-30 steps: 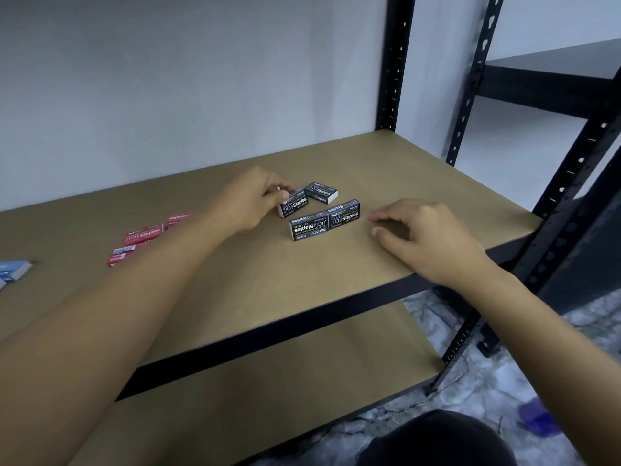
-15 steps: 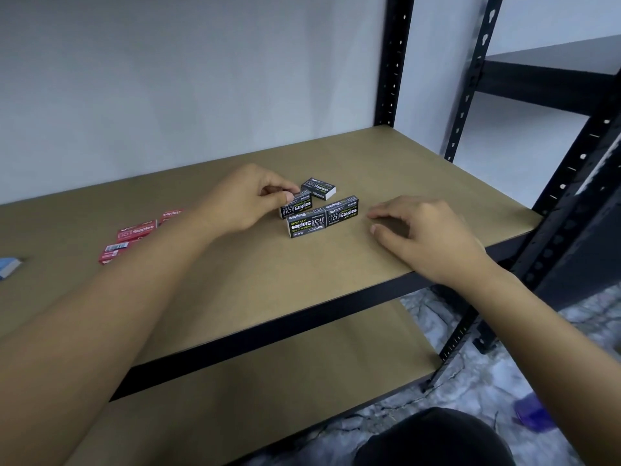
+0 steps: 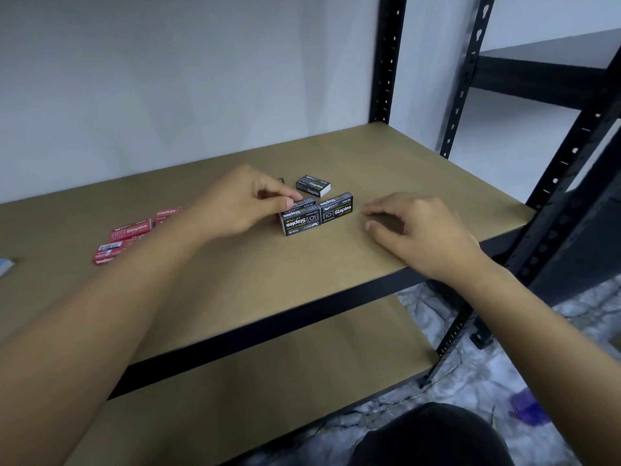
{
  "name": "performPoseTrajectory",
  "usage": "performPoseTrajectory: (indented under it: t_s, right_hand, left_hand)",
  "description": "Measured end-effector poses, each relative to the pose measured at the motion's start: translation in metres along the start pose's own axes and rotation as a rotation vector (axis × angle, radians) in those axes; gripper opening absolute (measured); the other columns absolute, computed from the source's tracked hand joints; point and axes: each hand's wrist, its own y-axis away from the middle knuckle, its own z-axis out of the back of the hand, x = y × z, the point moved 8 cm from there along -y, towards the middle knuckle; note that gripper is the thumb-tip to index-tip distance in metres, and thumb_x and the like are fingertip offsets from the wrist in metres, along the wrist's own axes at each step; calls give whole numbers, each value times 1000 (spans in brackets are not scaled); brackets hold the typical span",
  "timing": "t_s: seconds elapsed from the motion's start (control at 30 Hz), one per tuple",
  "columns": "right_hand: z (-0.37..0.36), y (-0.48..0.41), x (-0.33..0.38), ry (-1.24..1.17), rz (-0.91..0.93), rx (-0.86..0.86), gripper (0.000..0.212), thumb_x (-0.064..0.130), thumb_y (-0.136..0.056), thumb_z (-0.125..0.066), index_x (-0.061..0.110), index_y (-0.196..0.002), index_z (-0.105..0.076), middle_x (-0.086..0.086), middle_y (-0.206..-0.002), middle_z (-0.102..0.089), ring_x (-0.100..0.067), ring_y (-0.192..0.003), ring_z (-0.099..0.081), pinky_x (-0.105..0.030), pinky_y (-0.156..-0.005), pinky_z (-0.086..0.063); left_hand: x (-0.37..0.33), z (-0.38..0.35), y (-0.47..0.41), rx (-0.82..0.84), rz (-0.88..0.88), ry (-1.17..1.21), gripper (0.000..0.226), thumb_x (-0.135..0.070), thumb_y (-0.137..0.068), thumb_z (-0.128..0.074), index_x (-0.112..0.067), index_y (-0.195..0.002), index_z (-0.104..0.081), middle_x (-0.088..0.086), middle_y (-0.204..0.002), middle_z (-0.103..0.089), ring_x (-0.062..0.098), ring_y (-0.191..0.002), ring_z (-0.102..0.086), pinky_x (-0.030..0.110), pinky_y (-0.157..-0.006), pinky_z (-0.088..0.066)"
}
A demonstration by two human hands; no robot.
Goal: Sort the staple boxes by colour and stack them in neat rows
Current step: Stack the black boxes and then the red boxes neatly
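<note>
Two black staple boxes stand on edge side by side on the brown shelf (image 3: 403,169): the left one (image 3: 301,223) and the right one (image 3: 337,211). My left hand (image 3: 242,200) pinches a third black box (image 3: 300,205) right behind the left one, touching it. Another black box (image 3: 313,185) lies flat a little further back. My right hand (image 3: 416,227) rests on the shelf just right of the row, fingers curled, holding nothing. Red staple boxes (image 3: 131,230) lie scattered at the left. A blue box (image 3: 6,266) shows at the left edge.
Black perforated uprights (image 3: 386,58) frame the shelf's right end, with a second rack (image 3: 537,75) beyond. A lower shelf board (image 3: 268,381) sits beneath. A small dark scrap (image 3: 281,179) lies behind my left hand. The floor has a purple object (image 3: 529,405).
My left hand has drawn the held black box down and in, from apart behind the row to against the back of the left standing box. My right hand has stayed put.
</note>
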Motion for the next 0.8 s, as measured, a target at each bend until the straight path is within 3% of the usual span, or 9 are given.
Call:
performPoseTrajectory:
  t_s: [0.1,0.17,0.23,0.33,0.5,0.67,0.8]
  right_hand:
    - [0,0,0,5,5,-2,30,44,-90,-53,35,-116,-66,21,-118,-65,-8,-112,-58,-39,-86,-53]
    - [0,0,1,3,2,3,31,44,-90,-52,35,-116,-65,21,-118,-65,-8,-112,-58,-39,-87,-53]
    - [0,0,0,6,-2,2,31,44,-90,-53,35,-117,-65,21,-119,-65,-8,-112,-58,-39,-87,-52]
    - [0,0,0,12,-4,-1,30,43,-91,-54,35,-117,-65,21,-120,-64,-8,-114,-57,-39,-88,-52]
    - [0,1,1,11,-1,8,32,45,-90,-53,35,-118,-65,22,-121,-64,-7,-114,-57,-40,-89,-52]
    - [1,1,2,22,-21,19,30,43,-91,-54,36,-118,-65,21,-121,-64,-8,-114,-57,-37,-88,-51]
    - [1,1,2,24,-26,21,31,43,-91,-53,34,-118,-65,20,-121,-64,-9,-114,-57,-38,-88,-52]
  left_hand:
    - [-5,0,3,8,6,36,18,-26,-90,-66,-27,-105,-75,-17,-96,-74,-1,-95,-66,22,-84,-47]
    - [-8,0,5,6,14,56,16,-30,-87,-69,-29,-101,-75,-22,-87,-73,-11,-82,-64,11,-76,-45]
    - [-9,-4,8,45,35,94,21,-30,-80,-76,-32,-100,-73,-19,-82,-74,-6,-73,-66,10,-71,-48]
    - [-8,-9,11,54,46,136,31,-22,-74,-82,-37,-99,-70,-12,-87,-75,5,-73,-69,25,-82,-53]
    - [-7,-10,13,2,37,115,33,-21,-76,-81,-30,-106,-72,-5,-93,-75,22,-84,-71,42,-87,-55]
    - [-7,-11,15,-3,30,139,33,-17,-77,-79,-31,-106,-71,-6,-95,-76,22,-88,-71,42,-89,-55]
    - [-8,-11,17,-14,20,103,35,-22,-78,-79,-30,-111,-70,-11,-99,-74,11,-91,-70,35,-92,-54]
